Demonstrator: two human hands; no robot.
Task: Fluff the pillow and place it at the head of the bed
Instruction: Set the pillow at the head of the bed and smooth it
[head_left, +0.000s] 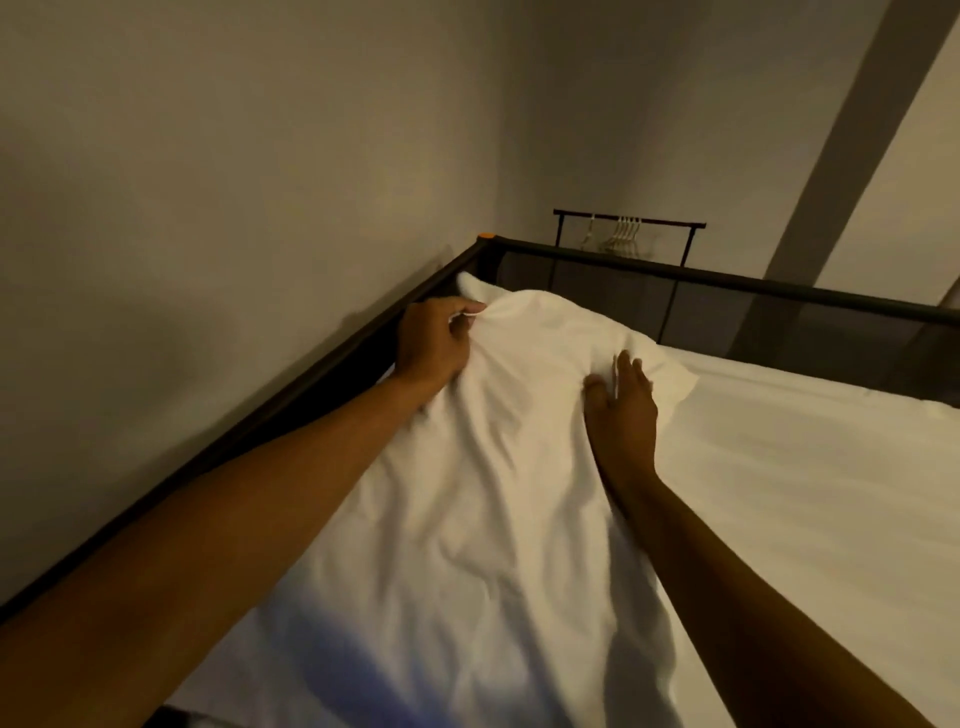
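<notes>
A long white pillow (483, 467) in a wrinkled case lies lengthwise on the white-sheeted bed (810, 493), its far end near the corner of the dark bed frame (675, 273). My left hand (434, 340) pinches the pillow's upper left edge, fingers closed on a fold of fabric. My right hand (621, 397) presses on the pillow's right side near its far end, fingers together and partly sunk into the cloth.
A beige wall runs close along the bed's left rail (260, 415). Behind the mesh end panel stands a dark clothes rail (628, 221) with several white hangers. The sheet stretches flat to the right of the pillow.
</notes>
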